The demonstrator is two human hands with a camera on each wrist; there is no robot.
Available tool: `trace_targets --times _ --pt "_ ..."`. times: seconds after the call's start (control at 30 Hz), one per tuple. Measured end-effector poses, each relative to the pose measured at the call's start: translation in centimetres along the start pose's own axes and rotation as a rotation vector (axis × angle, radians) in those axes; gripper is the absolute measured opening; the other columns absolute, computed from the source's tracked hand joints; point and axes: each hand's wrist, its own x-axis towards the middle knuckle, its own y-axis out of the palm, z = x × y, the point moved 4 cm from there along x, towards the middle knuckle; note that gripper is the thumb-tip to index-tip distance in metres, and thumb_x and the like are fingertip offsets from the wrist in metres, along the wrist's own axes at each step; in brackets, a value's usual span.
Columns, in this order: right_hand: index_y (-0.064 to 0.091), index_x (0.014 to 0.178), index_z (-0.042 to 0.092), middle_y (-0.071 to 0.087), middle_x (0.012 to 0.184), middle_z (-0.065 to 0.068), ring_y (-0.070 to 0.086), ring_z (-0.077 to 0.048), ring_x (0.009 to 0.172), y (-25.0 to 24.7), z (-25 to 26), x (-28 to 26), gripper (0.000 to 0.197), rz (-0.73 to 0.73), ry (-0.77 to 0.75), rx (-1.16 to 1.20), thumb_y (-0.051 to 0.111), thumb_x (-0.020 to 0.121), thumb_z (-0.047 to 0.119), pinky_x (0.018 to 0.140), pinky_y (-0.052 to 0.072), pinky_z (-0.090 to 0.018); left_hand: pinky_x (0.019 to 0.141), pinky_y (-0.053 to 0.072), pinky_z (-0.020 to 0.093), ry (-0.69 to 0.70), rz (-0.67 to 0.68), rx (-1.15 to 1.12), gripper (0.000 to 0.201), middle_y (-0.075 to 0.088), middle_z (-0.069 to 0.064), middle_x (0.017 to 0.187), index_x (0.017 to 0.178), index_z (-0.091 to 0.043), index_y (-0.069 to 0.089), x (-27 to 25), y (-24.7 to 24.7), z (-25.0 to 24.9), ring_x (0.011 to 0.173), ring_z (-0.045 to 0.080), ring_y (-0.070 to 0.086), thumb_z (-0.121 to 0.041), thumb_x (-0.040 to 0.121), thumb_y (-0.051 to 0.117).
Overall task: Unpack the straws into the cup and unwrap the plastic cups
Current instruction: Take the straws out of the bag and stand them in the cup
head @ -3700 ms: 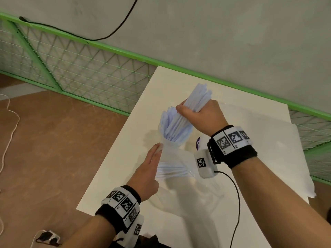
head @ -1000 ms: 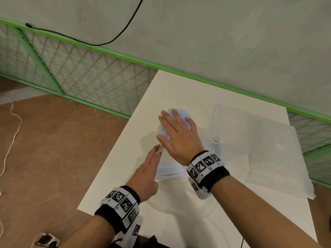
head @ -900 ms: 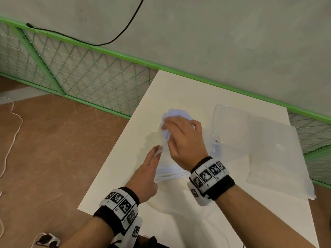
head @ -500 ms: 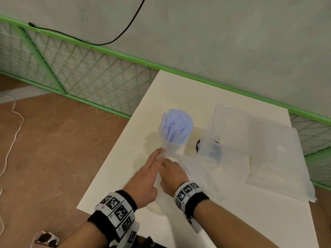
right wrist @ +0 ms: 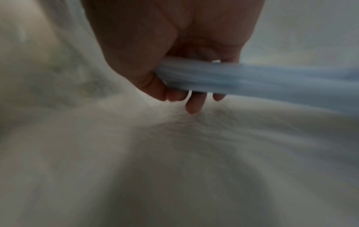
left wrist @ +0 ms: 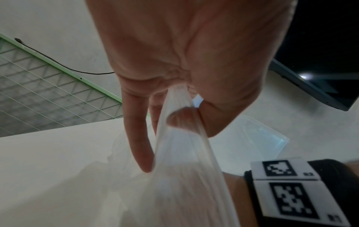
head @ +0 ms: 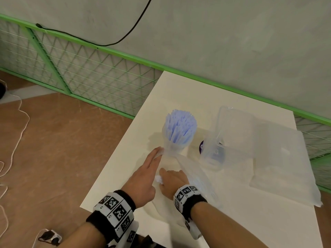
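A clear cup full of pale blue straws stands upright on the white table. The clear straw bag trails from the cup's base toward me. My left hand lies beside the cup; in the left wrist view its thumb and fingers pinch the bag's film. My right hand sits right next to it, curled. The right wrist view shows the right hand gripping a blurred bundle of pale blue straws.
A wrapped stack of clear plastic cups with a purple label lies on its side right of the straw cup. Large clear plastic bags cover the table's right side. A green mesh fence runs behind; cables lie on the floor.
My right hand left the top of the straws in the cup, came down and toward me next to the left hand, and closed on a straw bundle. The left hand stayed put.
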Motion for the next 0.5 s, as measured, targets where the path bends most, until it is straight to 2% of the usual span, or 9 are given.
trace_targets --times 0.07,0.13,0.23,0.3,0.37,0.43,0.5 --pt "0.047 0.108 0.012 0.063 0.105 -0.011 0.057 -0.029 0.089 -0.6 -0.5 -0.6 0.022 -0.013 0.047 0.074 0.044 0.095 0.030 0.072 0.032 -0.029 0.107 0.042 0.026 -0.010 -0.005 0.005 0.110 -0.013 -0.029 0.158 0.155 -0.035 0.000 0.1 0.0 0.3 0.144 -0.004 0.017 0.014 0.068 0.044" --pt "0.049 0.094 0.012 0.063 0.098 -0.011 0.051 -0.026 0.079 -1.1 -0.8 -1.2 0.020 -0.041 0.059 0.126 0.042 0.097 0.031 0.069 0.033 -0.029 0.108 0.040 0.024 -0.022 -0.011 0.004 0.110 -0.013 -0.029 0.158 0.155 -0.035 0.000 0.3 0.0 0.5 0.145 -0.004 0.016 0.014 0.068 0.045" --pt "0.048 0.075 0.012 0.056 0.081 -0.008 0.056 -0.028 0.075 -1.8 -0.4 -2.1 0.030 -0.133 -0.035 0.343 0.045 0.099 0.029 0.069 0.041 -0.033 0.107 0.041 0.025 -0.064 -0.021 -0.004 0.112 -0.013 -0.029 0.158 0.155 -0.036 0.000 0.5 -0.1 1.2 0.144 -0.003 0.018 0.016 0.067 0.046" --pt "0.054 0.074 0.015 0.055 0.085 0.000 0.057 -0.018 0.080 -3.3 0.2 -3.6 0.030 -0.275 -0.131 0.487 0.052 0.098 0.033 0.076 0.045 -0.030 0.105 0.045 0.030 -0.082 -0.033 -0.008 0.112 -0.012 -0.029 0.158 0.156 -0.034 0.002 0.7 -0.2 1.5 0.144 0.002 0.024 0.016 0.066 0.047" --pt "0.068 0.081 0.019 0.059 0.097 0.005 0.059 -0.007 0.090 -5.3 0.4 -5.5 0.026 -0.463 -0.211 0.676 0.057 0.094 0.039 0.084 0.045 -0.021 0.103 0.047 0.031 -0.090 -0.044 -0.010 0.112 -0.011 -0.028 0.158 0.156 -0.033 0.003 0.9 -0.4 1.6 0.143 0.006 0.028 0.015 0.066 0.048" --pt "0.074 0.088 0.032 0.058 0.109 0.011 0.056 -0.006 0.105 -6.3 -0.3 -7.0 0.023 -0.566 -0.145 0.794 0.057 0.088 0.048 0.093 0.040 -0.015 0.100 0.048 0.031 -0.104 -0.052 -0.023 0.112 -0.011 -0.029 0.157 0.156 -0.034 0.003 1.1 -0.6 1.3 0.139 0.010 0.037 0.015 0.066 0.048" --pt "0.071 0.090 0.040 0.061 0.108 0.016 0.054 -0.002 0.108 -5.7 -1.9 -7.5 0.019 -0.573 0.034 0.823 0.060 0.083 0.054 0.094 0.040 -0.017 0.099 0.049 0.033 -0.102 -0.049 -0.028 0.110 -0.010 -0.030 0.157 0.156 -0.034 0.005 1.3 -0.5 1.0 0.133 0.013 0.044 0.015 0.066 0.048"
